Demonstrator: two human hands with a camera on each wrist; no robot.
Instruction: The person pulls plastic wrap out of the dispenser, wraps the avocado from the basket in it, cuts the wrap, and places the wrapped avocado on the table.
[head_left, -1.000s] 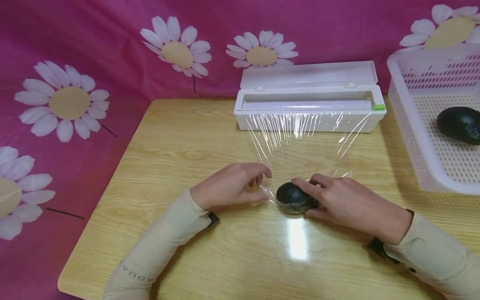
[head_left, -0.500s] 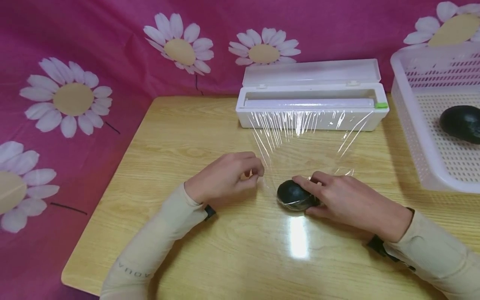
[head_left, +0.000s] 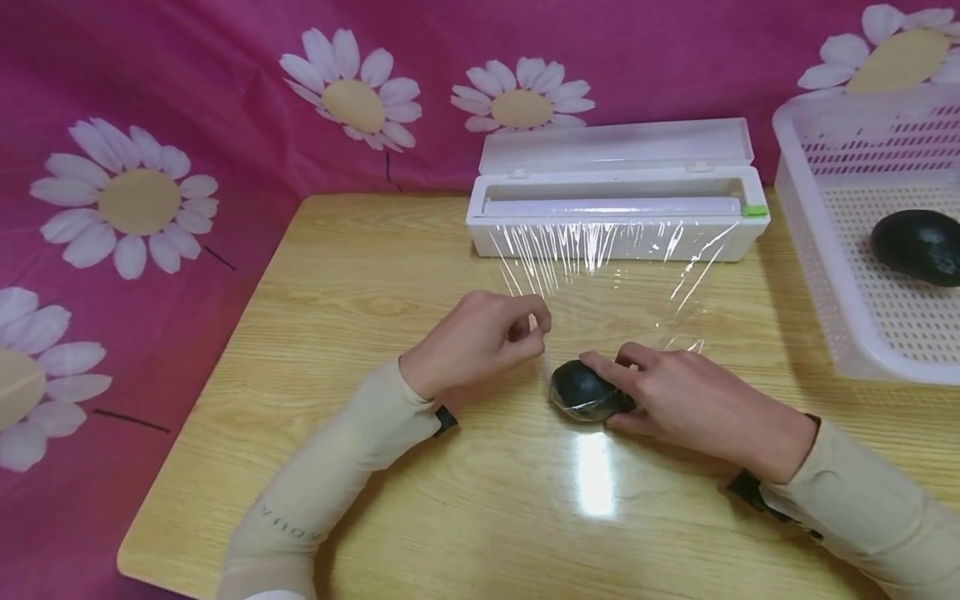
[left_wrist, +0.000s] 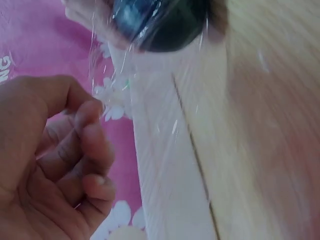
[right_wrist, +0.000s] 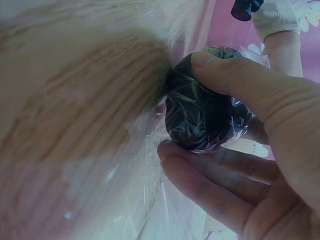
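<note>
"Where's the dark fruit (head_left: pixel 581 387)?"
"On the table (head_left: pixel 360 275), wrapped in film (head_left: pixel 596 258), gripped between the right hand's (head_left: pixel 682 396) thumb and fingers."
"And the left hand (head_left: pixel 483 337)?"
"Just beside it, fingers curled, pinching film; it's nearer the box (head_left: pixel 615 148) than a second ago."

Right hand (right_wrist: pixel 292 137) grips dark object (right_wrist: pixel 212 107); film (right_wrist: pixel 186 127) clings

Dark oval object (head_left: pixel 918 247) in white basket (head_left: pixel 873 363), magenta daisy-print cloth (head_left: pixel 243 108) behind.
</note>
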